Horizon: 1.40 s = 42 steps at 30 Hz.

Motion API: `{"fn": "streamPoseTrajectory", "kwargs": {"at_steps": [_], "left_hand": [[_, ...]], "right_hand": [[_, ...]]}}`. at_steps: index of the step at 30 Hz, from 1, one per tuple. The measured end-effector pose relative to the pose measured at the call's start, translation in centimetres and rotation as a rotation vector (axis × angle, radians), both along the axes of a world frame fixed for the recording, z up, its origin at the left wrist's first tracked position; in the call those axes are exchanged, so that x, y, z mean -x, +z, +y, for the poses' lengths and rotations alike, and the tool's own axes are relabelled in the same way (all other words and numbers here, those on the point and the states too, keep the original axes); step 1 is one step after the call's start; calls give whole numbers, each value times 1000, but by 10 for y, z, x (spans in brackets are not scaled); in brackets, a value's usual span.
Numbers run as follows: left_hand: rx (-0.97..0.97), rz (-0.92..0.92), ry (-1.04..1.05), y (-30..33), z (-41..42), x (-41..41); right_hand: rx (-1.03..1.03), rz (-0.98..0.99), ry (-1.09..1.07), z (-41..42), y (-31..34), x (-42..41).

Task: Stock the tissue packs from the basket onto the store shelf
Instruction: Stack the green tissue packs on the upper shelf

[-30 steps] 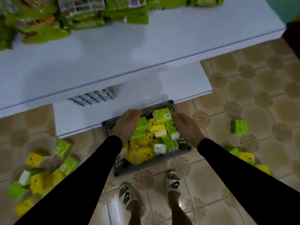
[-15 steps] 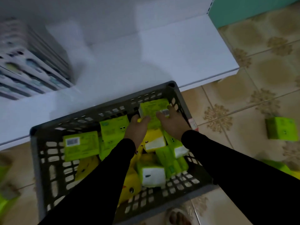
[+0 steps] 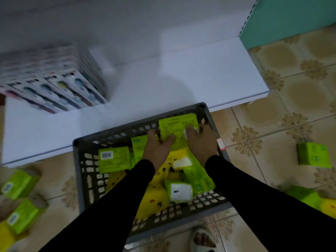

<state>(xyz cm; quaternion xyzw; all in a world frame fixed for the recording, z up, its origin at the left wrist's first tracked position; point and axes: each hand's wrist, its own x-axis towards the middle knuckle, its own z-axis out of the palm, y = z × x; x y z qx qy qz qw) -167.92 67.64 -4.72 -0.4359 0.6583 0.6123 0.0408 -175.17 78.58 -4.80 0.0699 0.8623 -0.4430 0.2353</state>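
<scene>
A grey slotted basket (image 3: 85, 180) sits on the floor against the bottom white shelf (image 3: 163, 82). It holds several green and yellow tissue packs (image 3: 114, 159). Both hands grip one green tissue pack (image 3: 177, 127) at the basket's far right corner, its printed face up. My left hand (image 3: 157, 146) holds its left edge, my right hand (image 3: 201, 140) its right edge. The pack is raised to about the level of the basket's rim.
Flat boxed goods (image 3: 54, 88) stand on the shelf's left part; its right part is bare. Loose packs lie on the tiled floor at the left (image 3: 20, 180) and right (image 3: 313, 155). A teal panel (image 3: 291, 19) rises at the far right. A sandalled foot (image 3: 202, 239) stands below the basket.
The view has dropped close to the basket and the bottom shelf. Both hands have closed together on one green pack and lifted it slightly towards the basket's far rim.
</scene>
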Motion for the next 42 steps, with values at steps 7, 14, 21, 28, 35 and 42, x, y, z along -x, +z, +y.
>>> {"fn": "streamPoseTrajectory", "kwargs": {"at_steps": [7,14,21,28,35,42], "left_hand": [[126,108,-250,214,-19,1],[247,261,-372,459,-27,8],[404,478,-191,675,-54,-17],[647,531,27,798,-91,-93],[771,427,200,860,-159,-153],[961,306,24,888,-246,-179]], "right_hand": [[178,130,-80,15,203,-4],[335,353,-52,22,439,4],[486,593,124,-7,647,5],[615,664,455,-66,774,-31],[649,666,643,-160,827,-77],[655,624,662,-258,851,-100]]}}
